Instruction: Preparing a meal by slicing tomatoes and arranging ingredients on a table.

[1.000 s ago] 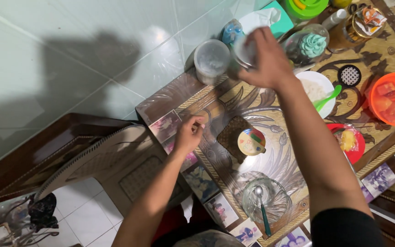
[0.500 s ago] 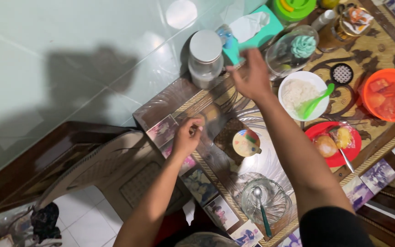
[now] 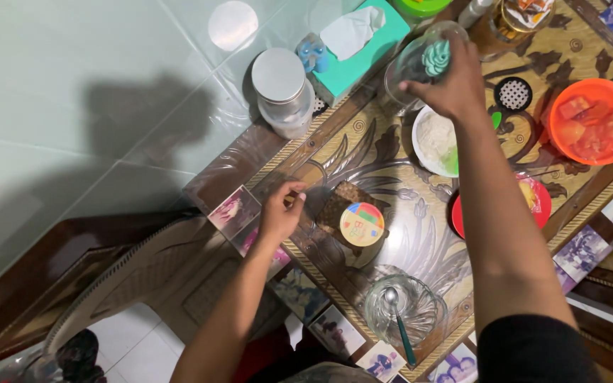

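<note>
Reaching far forward, your right hand (image 3: 448,85) is at the end of a fully stretched arm, fingers curled over the rim of a clear glass jar (image 3: 416,60) with a teal swirl (image 3: 436,57) inside; the jar tilts toward you, and your grip looks closed on it, though the palm hides most of the contact. Your forearm runs straight back over the bench (image 3: 391,156), crossing a white bowl of rice (image 3: 431,138) and a red plate (image 3: 533,206), both partly hidden beneath it. Your left hand (image 3: 278,213) sits much nearer to you, at the bench's edge, arm bent at the elbow, with thumb and fingertips pressed together in a small pinch; whether anything lies between them is too small to tell. Just to the right of that hand stands a round lid with coloured blocks (image 3: 361,224) on a dark woven coaster (image 3: 335,206). Nearer to you than both hands is a glass bowl (image 3: 402,312) holding a spoon (image 3: 395,312). Beyond your left hand stands a lidded plastic container (image 3: 282,92), and to the right of your right hand an orange bowl (image 3: 594,120).
</note>
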